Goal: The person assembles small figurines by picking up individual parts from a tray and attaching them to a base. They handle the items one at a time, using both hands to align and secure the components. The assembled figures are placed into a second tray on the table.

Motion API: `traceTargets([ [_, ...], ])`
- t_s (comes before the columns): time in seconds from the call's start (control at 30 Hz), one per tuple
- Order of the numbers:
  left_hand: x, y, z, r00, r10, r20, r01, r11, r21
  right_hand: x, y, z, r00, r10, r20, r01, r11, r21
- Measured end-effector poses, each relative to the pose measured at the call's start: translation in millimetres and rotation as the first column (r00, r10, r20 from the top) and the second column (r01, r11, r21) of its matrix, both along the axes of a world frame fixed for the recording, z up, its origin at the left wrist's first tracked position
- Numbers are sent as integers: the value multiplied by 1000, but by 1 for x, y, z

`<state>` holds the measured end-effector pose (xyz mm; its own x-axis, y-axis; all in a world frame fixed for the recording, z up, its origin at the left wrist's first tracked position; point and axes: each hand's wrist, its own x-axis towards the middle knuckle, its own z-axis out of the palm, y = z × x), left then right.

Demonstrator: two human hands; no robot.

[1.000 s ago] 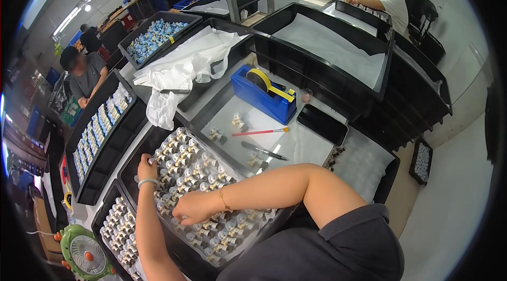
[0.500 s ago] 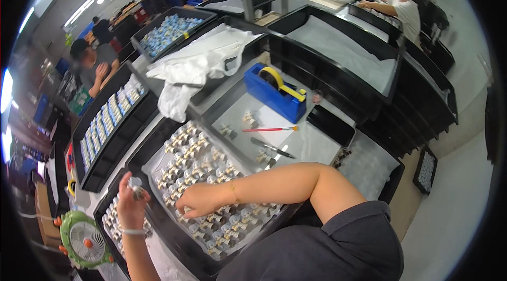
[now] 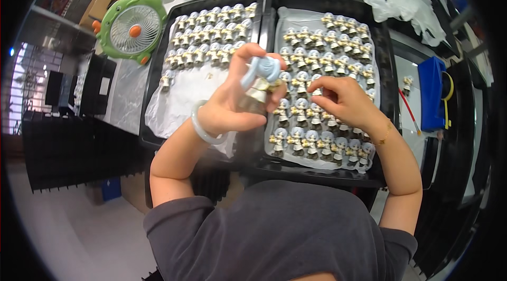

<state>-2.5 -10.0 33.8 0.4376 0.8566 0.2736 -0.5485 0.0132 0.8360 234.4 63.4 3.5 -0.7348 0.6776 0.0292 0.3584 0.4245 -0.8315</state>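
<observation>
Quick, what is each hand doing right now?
Left hand: closed, holding up a small blue-haired figurine.
Right hand: fingers curled, touching the figurines in the right tray; whether it grips one cannot be told.

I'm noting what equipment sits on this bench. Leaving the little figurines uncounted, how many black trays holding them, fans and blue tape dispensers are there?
Black trays holding figurines: 2, left tray and right tray
Green fan: 1
Blue tape dispenser: 1
Total: 4
</observation>
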Motion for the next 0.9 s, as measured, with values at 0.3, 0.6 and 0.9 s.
traceTargets([
  [0.3, 4, 0, 0, 968, 84, -235, -29, 973, 229, 1, 2, -2, 999, -26, 38, 28, 999, -46],
  [0.6, -1, 4, -5, 914, 144, -381, -13, 945, 325, 0, 1, 2, 999, -16, 43, 20, 997, -73],
  [0.9, 0, 4, 0, 123, 880, -460, 129, 445, 886, -1, 0, 1, 999, -7, 32, 9, 997, -73],
])
